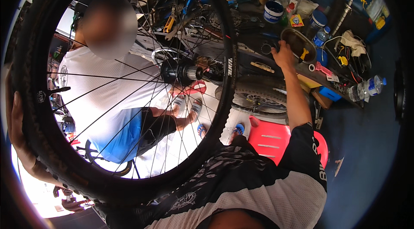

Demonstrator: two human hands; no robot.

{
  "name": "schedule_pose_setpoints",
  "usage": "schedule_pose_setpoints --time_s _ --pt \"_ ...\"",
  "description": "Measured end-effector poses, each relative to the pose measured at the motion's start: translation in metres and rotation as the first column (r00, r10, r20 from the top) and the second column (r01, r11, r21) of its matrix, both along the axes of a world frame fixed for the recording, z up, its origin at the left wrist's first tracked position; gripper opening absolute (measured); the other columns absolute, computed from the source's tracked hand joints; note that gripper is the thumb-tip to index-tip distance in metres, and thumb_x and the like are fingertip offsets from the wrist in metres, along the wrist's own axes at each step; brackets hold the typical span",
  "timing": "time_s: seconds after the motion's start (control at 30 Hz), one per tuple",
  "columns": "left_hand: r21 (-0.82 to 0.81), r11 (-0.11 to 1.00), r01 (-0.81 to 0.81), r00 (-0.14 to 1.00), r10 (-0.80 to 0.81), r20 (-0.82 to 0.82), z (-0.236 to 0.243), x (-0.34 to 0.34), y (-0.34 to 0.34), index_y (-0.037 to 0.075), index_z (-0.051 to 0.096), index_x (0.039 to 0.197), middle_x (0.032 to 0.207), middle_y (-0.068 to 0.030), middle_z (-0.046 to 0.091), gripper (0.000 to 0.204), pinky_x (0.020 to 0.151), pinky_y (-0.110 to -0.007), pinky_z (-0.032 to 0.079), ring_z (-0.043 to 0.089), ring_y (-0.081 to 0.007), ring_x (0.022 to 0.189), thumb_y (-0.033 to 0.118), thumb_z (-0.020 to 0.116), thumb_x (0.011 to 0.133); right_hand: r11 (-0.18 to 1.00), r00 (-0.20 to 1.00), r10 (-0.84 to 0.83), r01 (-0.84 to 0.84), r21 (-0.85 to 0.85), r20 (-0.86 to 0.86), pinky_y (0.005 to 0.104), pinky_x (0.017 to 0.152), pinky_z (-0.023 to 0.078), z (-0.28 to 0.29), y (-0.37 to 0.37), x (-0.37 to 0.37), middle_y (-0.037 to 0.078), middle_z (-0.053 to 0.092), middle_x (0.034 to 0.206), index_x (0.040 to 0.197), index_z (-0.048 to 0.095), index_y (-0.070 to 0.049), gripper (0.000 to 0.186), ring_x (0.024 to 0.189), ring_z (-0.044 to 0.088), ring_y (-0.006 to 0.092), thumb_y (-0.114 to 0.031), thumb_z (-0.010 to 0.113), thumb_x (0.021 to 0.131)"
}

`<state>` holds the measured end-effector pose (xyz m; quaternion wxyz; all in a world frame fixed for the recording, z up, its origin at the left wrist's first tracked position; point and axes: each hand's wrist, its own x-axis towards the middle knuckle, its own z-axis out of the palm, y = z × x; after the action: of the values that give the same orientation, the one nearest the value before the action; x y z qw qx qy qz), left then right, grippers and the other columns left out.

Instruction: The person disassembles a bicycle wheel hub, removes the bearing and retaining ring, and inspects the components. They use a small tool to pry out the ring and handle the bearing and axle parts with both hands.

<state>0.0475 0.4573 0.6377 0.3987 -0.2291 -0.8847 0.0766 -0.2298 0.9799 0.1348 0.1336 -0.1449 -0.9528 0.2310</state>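
Your left hand (pixel 17 132) is at the far left, with the palm flat and the fingers curled around the outer tread of the bicycle wheel (pixel 41 112), so it holds the wheel upright in front of you. The black knobby tyre fills the left half of the view, and its hub with the cassette (pixel 181 73) sits in the middle of the spokes. Through the spokes you see another person in a white shirt (pixel 99 87), sitting on the floor.

To the right of the wheel, a red plastic stool (pixel 269 140) stands below your arm. Your right hand (pixel 283 54) reaches out to the crowded workbench (pixel 263 41) and touches the rim of an oval metal tray (pixel 297 43); I cannot tell whether its fingers are closed on something. A blue tub (pixel 273 11) stands near, behind the tray.
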Motion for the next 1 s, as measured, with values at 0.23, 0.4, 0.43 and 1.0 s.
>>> schedule_pose_setpoints --time_s 0.23,0.4,0.43,1.0 --pt "-0.076 0.997 0.03 0.999 -0.027 0.039 0.007 -0.025 0.053 0.0 0.05 0.155 0.158 -0.0297 0.053 0.089 0.115 -0.051 0.056 0.056 -0.0464 0.144 0.05 0.082 0.09 0.969 0.991 0.136 -0.132 0.208 -0.003 0.0533 0.102 0.047 -0.01 0.016 0.017 0.012 0.071 0.12 0.123 0.071 -0.013 0.024 0.121 0.067 0.0341 -0.029 0.07 0.105" --pt "-0.113 0.993 0.043 0.996 -0.033 0.085 0.006 -0.024 0.057 -0.001 0.05 0.155 0.158 -0.0296 0.052 0.089 0.114 -0.051 0.056 0.056 -0.0464 0.144 0.05 0.083 0.09 0.969 0.993 0.113 -0.106 0.222 -0.02 0.0533 0.105 0.045 -0.013 0.011 0.019 0.012 0.071 0.119 0.118 0.072 -0.011 0.02 0.122 0.066 0.033 -0.028 0.069 0.106" --pt "-0.12 0.992 0.046 0.995 -0.035 0.091 0.004 -0.028 0.07 -0.001 0.05 0.155 0.158 -0.0296 0.052 0.089 0.114 -0.051 0.056 0.056 -0.0463 0.144 0.05 0.083 0.089 0.969 0.993 0.112 -0.104 0.224 -0.024 0.053 0.105 0.045 -0.012 0.01 0.019 0.012 0.071 0.118 0.117 0.072 -0.011 0.02 0.122 0.066 0.0328 -0.028 0.069 0.106" --pt "-0.238 0.957 0.165 0.97 -0.114 0.214 0.043 -0.016 0.046 -0.001 0.05 0.154 0.159 -0.0292 0.051 0.089 0.114 -0.05 0.056 0.056 -0.0462 0.144 0.047 0.086 0.088 0.922 0.931 0.318 -0.26 0.287 -0.18 0.0483 0.101 0.052 -0.009 0.0 0.012 0.014 0.075 0.114 0.121 0.074 -0.007 0.028 0.112 0.071 0.0361 -0.028 0.074 0.102"
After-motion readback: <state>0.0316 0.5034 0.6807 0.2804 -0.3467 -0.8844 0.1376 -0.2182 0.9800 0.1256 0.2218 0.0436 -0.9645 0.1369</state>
